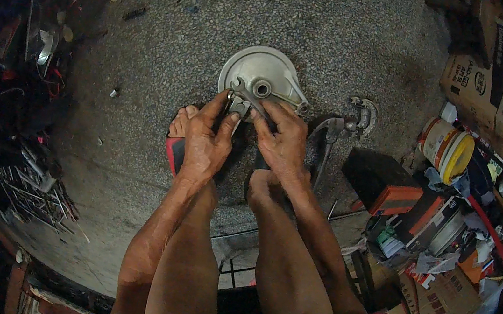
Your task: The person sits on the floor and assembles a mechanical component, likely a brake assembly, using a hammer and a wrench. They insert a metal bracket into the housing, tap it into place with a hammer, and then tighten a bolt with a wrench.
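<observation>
**Both hands at a brake plate on the floor**

A pile of metal tools [34, 191] lies at far left. The left hand [205, 141] pinches a small part by the open-end wrench [242, 93]. The round grey brake plate [263, 76] rests on the speckled floor [151, 46]. The right hand [283, 139] grips the wrench. A yellow-lidded tub [449, 147] stands right.

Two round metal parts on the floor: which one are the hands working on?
The big grey hub plate, under the left hand and right hand. The small round part lies untouched to the right.
</observation>
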The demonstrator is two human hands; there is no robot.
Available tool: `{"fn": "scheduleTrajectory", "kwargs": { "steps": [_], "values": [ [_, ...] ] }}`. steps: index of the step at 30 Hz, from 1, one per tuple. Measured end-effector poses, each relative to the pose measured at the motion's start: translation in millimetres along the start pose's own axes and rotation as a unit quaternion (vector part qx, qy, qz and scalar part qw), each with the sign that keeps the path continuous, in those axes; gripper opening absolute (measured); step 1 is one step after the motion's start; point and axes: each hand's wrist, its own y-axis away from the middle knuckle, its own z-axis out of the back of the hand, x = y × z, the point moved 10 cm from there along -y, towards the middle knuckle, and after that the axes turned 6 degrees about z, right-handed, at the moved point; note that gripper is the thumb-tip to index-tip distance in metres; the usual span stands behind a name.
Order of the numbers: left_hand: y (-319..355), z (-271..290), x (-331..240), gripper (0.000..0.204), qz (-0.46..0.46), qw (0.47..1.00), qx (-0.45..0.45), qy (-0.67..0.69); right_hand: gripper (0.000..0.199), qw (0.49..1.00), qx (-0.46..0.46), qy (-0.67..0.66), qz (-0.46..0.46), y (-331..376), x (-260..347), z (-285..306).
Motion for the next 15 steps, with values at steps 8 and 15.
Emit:
{"fn": "scheduleTrajectory", "kwargs": {
  "steps": [8,15],
  "values": [
    [4,-3,-4,0.041,-0.017,0.999,-0.002,-0.04,0.018,0.981,-0.044,-0.114,-0.148,11,-17,7],
    [3,2,-10,0.047,-0.02,0.984,0.007,-0.18,0.027,0.958,-0.172,-0.159,-0.168,18,-1,80]
  ]
}}
